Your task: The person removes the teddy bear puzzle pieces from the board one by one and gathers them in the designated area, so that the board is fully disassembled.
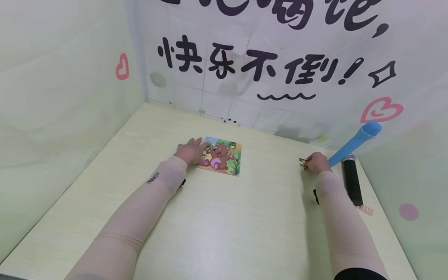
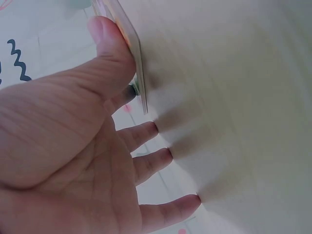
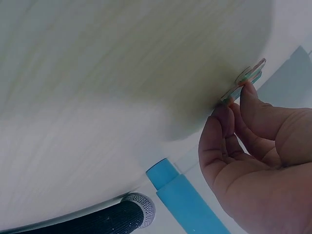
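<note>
1. On my head feed, the left hand [image 1: 190, 151] is at the left edge of the bear picture board [image 1: 220, 157], which lies face up on the pale table [image 1: 217, 217], toward its far side.
2. I read the left grip as loose: the fingers are straight and spread, and in the left wrist view the thumb lies against the board while three fingertips touch the tabletop. The index fingertip is partly hidden at the board's edge, so I can't tell how firmly it bears there.
3. The board shows a brown bear with a purple belly among green leaves.
4. The right hand [image 1: 317, 163] is well apart from the board, toward the table's right side. Its grip is closed down to a pinch: thumb and fingertips hold a small printed piece [image 1: 302, 160], green and yellow. From here I can't tell whether it is one piece or several.
5. Just beside the right hand, a blue cylinder [image 1: 355, 143] slants up; its lower end is hidden from my head view.
6. Next to that I see a black microphone [image 1: 352, 181] with a silver mesh head, and a pink checked object [image 1: 366, 210] near its lower end.
7. Behind the table, the backdrop [image 1: 231, 85] carries black Chinese lettering and a pink heart [image 1: 382, 110].
</note>
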`<move>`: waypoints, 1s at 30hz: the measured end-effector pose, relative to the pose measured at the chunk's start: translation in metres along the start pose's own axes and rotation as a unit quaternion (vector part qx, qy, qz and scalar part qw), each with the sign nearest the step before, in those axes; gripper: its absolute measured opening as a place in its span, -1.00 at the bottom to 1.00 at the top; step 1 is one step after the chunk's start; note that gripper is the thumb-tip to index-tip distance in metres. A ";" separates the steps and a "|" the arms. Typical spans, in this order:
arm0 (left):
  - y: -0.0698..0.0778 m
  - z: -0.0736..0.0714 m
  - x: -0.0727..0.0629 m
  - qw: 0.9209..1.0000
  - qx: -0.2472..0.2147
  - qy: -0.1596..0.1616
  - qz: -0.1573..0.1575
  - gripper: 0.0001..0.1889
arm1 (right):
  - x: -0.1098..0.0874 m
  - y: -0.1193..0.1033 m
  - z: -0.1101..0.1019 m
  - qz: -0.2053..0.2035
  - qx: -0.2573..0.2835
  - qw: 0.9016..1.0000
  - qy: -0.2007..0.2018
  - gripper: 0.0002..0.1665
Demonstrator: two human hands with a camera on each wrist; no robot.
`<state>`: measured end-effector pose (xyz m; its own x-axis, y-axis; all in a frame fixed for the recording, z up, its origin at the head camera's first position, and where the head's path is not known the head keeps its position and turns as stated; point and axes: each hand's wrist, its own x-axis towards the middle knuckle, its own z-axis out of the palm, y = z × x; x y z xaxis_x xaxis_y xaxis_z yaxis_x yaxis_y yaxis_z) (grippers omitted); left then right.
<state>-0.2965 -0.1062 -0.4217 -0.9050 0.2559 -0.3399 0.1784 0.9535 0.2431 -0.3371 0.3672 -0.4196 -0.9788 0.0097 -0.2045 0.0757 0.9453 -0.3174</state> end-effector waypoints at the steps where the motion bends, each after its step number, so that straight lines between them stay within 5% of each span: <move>1: 0.000 0.000 0.000 1.000 0.001 0.000 0.000 -0.16 | -0.001 -0.001 -0.001 -0.001 0.000 1.000 0.000 -0.56; 13: 0.001 -0.001 -0.002 1.000 -0.007 0.005 -0.003 -0.16 | -0.002 -0.005 -0.002 -0.008 0.014 0.999 0.027 -0.52; 22: -0.001 0.002 -0.003 1.000 -0.006 0.006 -0.004 -0.17 | 0.002 -0.045 0.007 -0.034 0.110 0.992 0.055 -0.49; 30: 0.001 0.002 -0.006 1.000 -0.014 0.011 -0.001 -0.16 | 0.010 -0.092 0.020 -0.065 0.120 0.988 0.068 -0.48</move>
<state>-0.2905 -0.1068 -0.4214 -0.9139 0.2502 -0.3196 0.1657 0.9488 0.2688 -0.3501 0.2744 -0.4107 -0.9985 -0.0481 -0.0267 -0.0257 0.8373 -0.5462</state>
